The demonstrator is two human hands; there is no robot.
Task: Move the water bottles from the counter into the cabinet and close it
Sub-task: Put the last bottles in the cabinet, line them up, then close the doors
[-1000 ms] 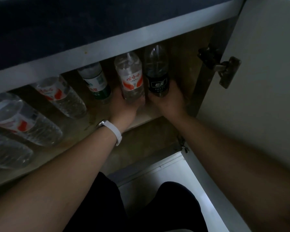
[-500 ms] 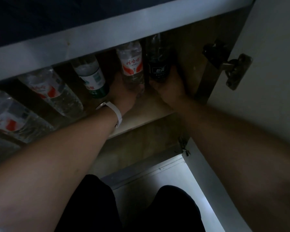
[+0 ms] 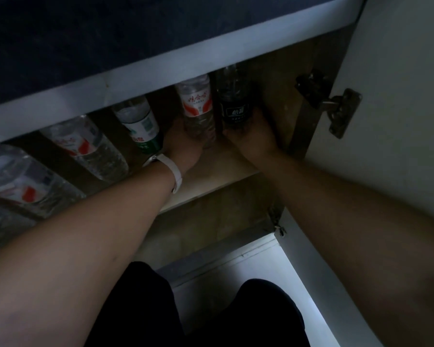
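L hand grips red-label bottle, R hand grips black-label bottle; low holds, prob. to seat both upright on shelf.

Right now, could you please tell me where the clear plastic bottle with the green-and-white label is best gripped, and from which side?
Probably round the labelled middle of the clear plastic bottle with the green-and-white label, coming from the open cabinet front. It stands upright, its top hidden behind the white cabinet frame, so only the body offers a hold.
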